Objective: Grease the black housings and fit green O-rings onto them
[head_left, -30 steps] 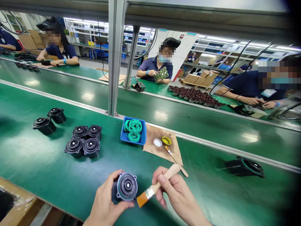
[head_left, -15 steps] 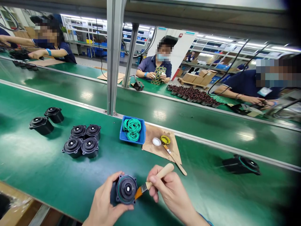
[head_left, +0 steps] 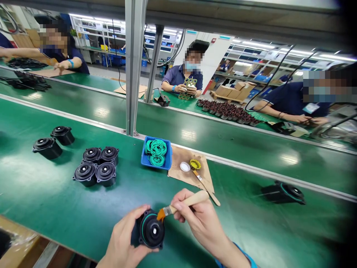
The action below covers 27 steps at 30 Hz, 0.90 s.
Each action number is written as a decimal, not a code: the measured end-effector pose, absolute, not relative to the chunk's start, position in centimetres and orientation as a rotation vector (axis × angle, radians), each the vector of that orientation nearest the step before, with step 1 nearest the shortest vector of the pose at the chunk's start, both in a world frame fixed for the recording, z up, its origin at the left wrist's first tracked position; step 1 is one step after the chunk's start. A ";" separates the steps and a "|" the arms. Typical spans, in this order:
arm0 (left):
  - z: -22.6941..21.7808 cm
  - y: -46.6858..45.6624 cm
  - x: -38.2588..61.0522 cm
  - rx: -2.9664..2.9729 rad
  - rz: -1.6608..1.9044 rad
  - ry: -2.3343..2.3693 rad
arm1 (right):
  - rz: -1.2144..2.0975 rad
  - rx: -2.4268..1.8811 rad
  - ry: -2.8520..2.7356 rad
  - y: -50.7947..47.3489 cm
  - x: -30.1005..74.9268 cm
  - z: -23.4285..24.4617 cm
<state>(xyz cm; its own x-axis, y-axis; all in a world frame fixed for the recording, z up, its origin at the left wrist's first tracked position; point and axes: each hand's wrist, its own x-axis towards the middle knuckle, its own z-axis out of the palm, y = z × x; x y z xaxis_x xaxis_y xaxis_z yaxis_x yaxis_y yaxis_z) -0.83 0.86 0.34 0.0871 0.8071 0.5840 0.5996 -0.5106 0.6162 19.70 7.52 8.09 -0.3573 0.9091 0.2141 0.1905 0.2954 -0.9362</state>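
My left hand (head_left: pixel 125 236) grips a round black housing (head_left: pixel 153 232) from its left side, with the stepped top tilted toward me. A green rubber ring (head_left: pixel 143 225) runs around that top. In my right hand (head_left: pixel 195 214) is a paintbrush (head_left: pixel 192 199), held by its pale wooden handle. Its orange bristles touch the upper right of the housing's top. Farther back stand a blue bin (head_left: pixel 156 166) of green rings and a piece of cardboard (head_left: pixel 178 173). On the cardboard lie a yellow-rimmed pot (head_left: pixel 195 164), a white lid (head_left: pixel 185 166) and a second brush (head_left: pixel 206 188).
Several black housings (head_left: pixel 106 172) stand at the left of the green bench, and another housing with a green ring (head_left: pixel 284 192) is at the right. A metal post (head_left: pixel 131 74) rises at the bench's far edge. Co-workers (head_left: pixel 182 80) sit across the line.
The brush tip has moved up from the housing's lower right edge to its upper right. My left hand has turned and tilted the housing slightly. Black parts have appeared at far left.
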 end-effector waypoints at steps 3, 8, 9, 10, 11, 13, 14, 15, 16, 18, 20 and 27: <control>0.4 0.9 -0.8 2.212 1.479 1.391 | 1.180 -0.912 -1.601 7.3 19.7 8.5; 0.4 0.9 -0.7 2.271 1.594 1.359 | 1.188 -0.987 -1.500 6.9 20.1 9.0; 0.4 0.9 -0.7 2.279 1.603 1.360 | 1.184 -1.001 -1.507 6.9 20.1 9.0; 0.5 0.9 -0.7 2.289 1.611 1.360 | 1.179 -1.008 -1.518 6.9 20.0 8.8; 0.5 0.9 -0.7 2.301 1.621 1.356 | 1.171 -1.009 -1.529 6.8 20.0 8.7; 0.7 0.9 -0.7 2.323 1.637 1.351 | 1.145 -1.008 -1.553 6.8 19.9 8.4; 0.7 0.9 -0.7 2.335 1.644 1.352 | 1.134 -1.005 -1.565 6.8 19.8 8.3; 0.8 0.9 -0.7 2.350 1.644 1.356 | 1.125 -1.001 -1.579 6.7 19.7 8.2; 0.9 1.0 -0.7 2.367 1.641 1.364 | 1.112 -0.989 -1.597 6.7 19.6 8.2; 1.1 1.0 -0.7 2.397 1.632 1.391 | 1.078 -0.962 -1.652 6.5 19.4 8.4; 1.1 0.9 -0.7 2.414 1.628 1.424 | 1.023 -0.937 -1.721 6.4 19.1 8.8; 1.0 0.7 -0.8 2.400 1.594 1.479 | 0.545 -0.631 -2.064 6.1 18.2 10.5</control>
<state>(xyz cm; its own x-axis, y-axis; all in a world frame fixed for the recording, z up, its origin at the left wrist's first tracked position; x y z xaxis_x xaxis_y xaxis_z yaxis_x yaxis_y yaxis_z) -0.84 0.75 1.05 0.1003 0.6275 0.7721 0.7227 -0.5793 0.3770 18.24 6.05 10.54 -0.4799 0.6174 0.6233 0.2288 0.7739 -0.5905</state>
